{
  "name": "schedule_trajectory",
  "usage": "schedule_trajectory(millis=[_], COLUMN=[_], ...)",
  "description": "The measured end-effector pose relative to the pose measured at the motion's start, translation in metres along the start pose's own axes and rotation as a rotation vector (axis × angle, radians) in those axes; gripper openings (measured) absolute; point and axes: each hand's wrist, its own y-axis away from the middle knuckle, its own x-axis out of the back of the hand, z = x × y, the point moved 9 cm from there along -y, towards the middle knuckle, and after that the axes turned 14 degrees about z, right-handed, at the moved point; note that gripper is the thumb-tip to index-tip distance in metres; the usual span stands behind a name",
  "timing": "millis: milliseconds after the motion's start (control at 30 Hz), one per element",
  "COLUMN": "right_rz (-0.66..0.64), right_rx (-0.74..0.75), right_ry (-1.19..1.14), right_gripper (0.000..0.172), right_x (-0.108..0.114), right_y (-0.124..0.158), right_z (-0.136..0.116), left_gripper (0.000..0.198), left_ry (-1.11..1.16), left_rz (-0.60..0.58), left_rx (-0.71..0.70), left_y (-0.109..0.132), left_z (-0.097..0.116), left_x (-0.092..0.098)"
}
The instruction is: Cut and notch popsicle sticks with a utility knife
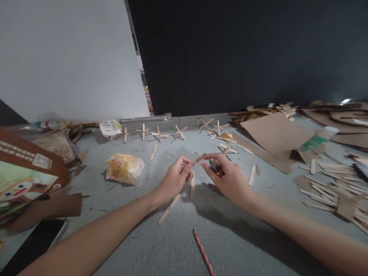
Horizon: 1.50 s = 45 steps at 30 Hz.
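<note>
My left hand [176,177] and my right hand [227,177] meet over the grey floor, both pinching one wooden craft stick [199,158] between their fingertips. The right hand also grips a small dark object with an orange tip [216,168] in its palm; I cannot make out what it is. Below the hands lie two loose sticks, one upright [192,185] and one slanting [169,209]. A row of sticks joined into crosses [179,132] lies farther back near the wall.
A yellow plastic packet [124,168] lies left of my hands. Brown cardboard sheets [274,134] and a heap of sticks [330,188] are on the right, with a green-labelled bottle [316,141]. A red pencil [203,253] lies near me. A phone [37,241] and printed cardboard [23,176] lie at left.
</note>
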Motion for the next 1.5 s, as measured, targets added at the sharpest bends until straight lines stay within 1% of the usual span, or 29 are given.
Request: schedule_trajectory(millis=[67,100,200,367,500,667,733,833,933,1000,1100,1200,1267,1400,1500], right_rz=[0.028,0.026,-0.005,0.003,-0.011,-0.072,-0.122,-0.17,-0.156,-0.146,-0.194,-0.283,-0.309,-0.292,-0.282], right_rx=[0.007,0.009,0.001,-0.03,-0.033,-0.016,-0.015,-0.008,-0.008,-0.004,-0.021,-0.036,-0.014,0.067,0.119], right_ry=[0.001,0.0,-0.007,-0.015,-0.027,-0.001,-0.007,-0.008,-0.016,-0.032,-0.008,0.042,0.068,0.078,0.053], right_gripper=[0.042,0.043,0.036,0.035,0.033,0.036,0.037,0.037,0.024,0.019,0.02,0.022,0.025,0.029,0.028], right_x=[0.004,0.004,0.001,0.0,-0.001,-0.007,-0.01,-0.011,-0.006,-0.004,-0.005,-0.01,-0.011,-0.011,-0.012], right_y=[-0.002,-0.003,-0.005,-0.008,-0.008,-0.005,-0.003,0.0,0.001,0.002,0.005,0.009,0.011,0.012,0.013], right_z=[-0.001,-0.001,0.002,0.005,0.003,0.0,-0.002,-0.006,-0.011,-0.014,-0.017,-0.019,-0.021,-0.026,-0.03], left_gripper=[0.046,0.046,0.049,0.053,0.046,0.031,0.028,0.027,0.036,0.042,0.05,0.072,0.08,0.077,0.074], left_ry=[-0.009,-0.003,0.043,0.058,-0.002,-0.065,-0.091,-0.049,0.031,0.072,0.123,0.13,0.107,0.053,0.053], left_rz=[-0.035,-0.05,-0.09,-0.132,-0.15,-0.299,-0.325,-0.27,-0.185,-0.155,-0.127,-0.109,-0.111,-0.143,-0.142], left_rx=[0.002,0.004,0.003,0.015,0.041,0.082,0.094,0.106,0.118,0.12,0.094,0.058,0.043,0.02,0.007], left_y=[0.003,0.004,0.006,0.007,0.01,0.02,0.022,0.019,0.012,0.008,0.005,0.005,0.005,0.007,0.008], left_z=[0.001,0.002,0.006,0.007,0.001,0.0,0.0,-0.001,-0.006,-0.009,-0.006,-0.002,-0.002,-0.005,-0.006], left_x=[-0.003,-0.004,-0.006,-0.008,-0.01,-0.023,-0.026,-0.022,-0.016,-0.013,-0.011,-0.008,-0.008,-0.009,-0.01])
